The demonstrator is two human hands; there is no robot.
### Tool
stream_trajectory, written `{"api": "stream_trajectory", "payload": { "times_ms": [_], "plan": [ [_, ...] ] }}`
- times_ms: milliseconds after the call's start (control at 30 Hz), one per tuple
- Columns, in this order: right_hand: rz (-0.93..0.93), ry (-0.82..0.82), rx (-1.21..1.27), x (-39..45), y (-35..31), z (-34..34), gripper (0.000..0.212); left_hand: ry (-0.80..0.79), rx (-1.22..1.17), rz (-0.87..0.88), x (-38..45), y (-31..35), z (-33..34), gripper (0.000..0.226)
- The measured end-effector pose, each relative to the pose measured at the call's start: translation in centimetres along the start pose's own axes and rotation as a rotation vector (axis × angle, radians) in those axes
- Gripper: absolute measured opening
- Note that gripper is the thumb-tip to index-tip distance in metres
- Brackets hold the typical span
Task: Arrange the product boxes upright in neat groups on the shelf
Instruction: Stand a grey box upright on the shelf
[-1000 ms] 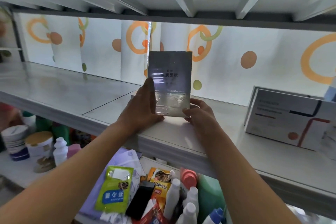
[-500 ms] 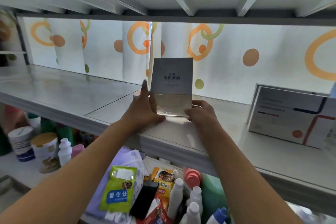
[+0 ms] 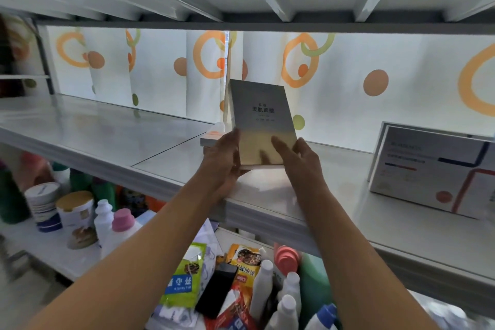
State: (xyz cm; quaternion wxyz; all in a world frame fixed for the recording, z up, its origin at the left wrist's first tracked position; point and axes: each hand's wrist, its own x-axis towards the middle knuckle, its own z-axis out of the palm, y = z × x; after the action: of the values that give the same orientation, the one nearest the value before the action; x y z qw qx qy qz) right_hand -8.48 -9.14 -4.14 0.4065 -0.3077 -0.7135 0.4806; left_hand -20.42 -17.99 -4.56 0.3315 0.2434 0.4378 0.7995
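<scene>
**Layout of the shelf and what lies beneath it**

A box (image 3: 261, 120) stands near the middle of the shelf (image 3: 107, 136), tilted, with the left hand (image 3: 223, 161) at its left edge and the right hand (image 3: 297, 154) at its lower right. Behind its lower left lies what may be another flat box (image 3: 211, 138), mostly hidden. Well apart to the right stand two boxes (image 3: 431, 171), one behind the other. A curtain (image 3: 160, 72) hangs behind the shelf. Below the shelf, tubs (image 3: 57, 207) sit left, packets (image 3: 184, 280) and bottles (image 3: 278, 295) centre.
</scene>
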Motion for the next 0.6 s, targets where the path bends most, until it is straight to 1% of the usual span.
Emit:
{"api": "stream_trajectory", "payload": {
  "times_ms": [33, 67, 100, 167, 267, 300, 367, 400, 467, 500, 533, 567, 600],
  "plan": [
    [0.004, -0.04, -0.024, -0.3, -0.1, 0.0, 0.069, -0.012, -0.08, -0.024, -0.1, 0.1, 0.2, 0.037],
    [0.002, -0.081, -0.052, -0.5, -0.3, 0.0, 0.078, -0.045, -0.109, -0.035, -0.2, 0.2, 0.4, 0.037],
    [0.005, -0.119, -0.045, -0.5, -0.5, -0.1, 0.078, -0.091, -0.083, -0.031, -0.4, 0.2, 0.8, 0.034],
    [0.066, -0.161, 0.067, -0.6, -1.3, -0.5, 0.074, -0.162, -0.007, -0.004, -0.5, -0.1, 1.4, 0.029],
    [0.175, -0.211, 0.236, -0.5, -1.7, -1.0, 0.101, -0.226, 0.079, 0.071, -0.5, -0.4, 2.3, 0.032],
    [0.17, -0.234, 0.297, -0.6, -1.7, -1.1, 0.098, -0.24, 0.09, 0.087, -0.5, -0.4, 2.7, 0.031],
    [0.143, -0.253, 0.466, -0.7, -1.5, -1.5, 0.071, -0.242, 0.159, 0.097, -0.3, -0.7, 3.2, 0.032],
    [0.132, -0.26, 0.57, -0.7, -1.5, -1.8, 0.062, -0.216, 0.223, 0.094, -0.3, -0.8, 3.5, 0.037],
    [0.109, -0.241, 0.716, -0.3, -1.4, -2.5, 0.049, -0.16, 0.353, 0.094, -0.3, -0.9, 4.1, 0.044],
    [0.11, -0.203, 0.77, -0.2, -1.3, -2.7, 0.045, -0.139, 0.395, 0.088, -0.3, -0.9, 4.5, 0.049],
    [0.128, -0.129, 0.805, -0.1, -1.1, -2.9, 0.042, -0.127, 0.418, 0.076, -0.3, -0.9, 4.8, 0.055],
    [0.161, -0.039, 0.82, -0.1, -1.0, -3.0, 0.037, -0.116, 0.415, 0.057, -0.4, -1.1, 5.2, 0.063],
    [0.198, 0.066, 0.808, 0.1, -0.9, -3.1, 0.028, -0.102, 0.397, 0.038, -0.4, -1.3, 5.5, 0.073]
  ]
}}
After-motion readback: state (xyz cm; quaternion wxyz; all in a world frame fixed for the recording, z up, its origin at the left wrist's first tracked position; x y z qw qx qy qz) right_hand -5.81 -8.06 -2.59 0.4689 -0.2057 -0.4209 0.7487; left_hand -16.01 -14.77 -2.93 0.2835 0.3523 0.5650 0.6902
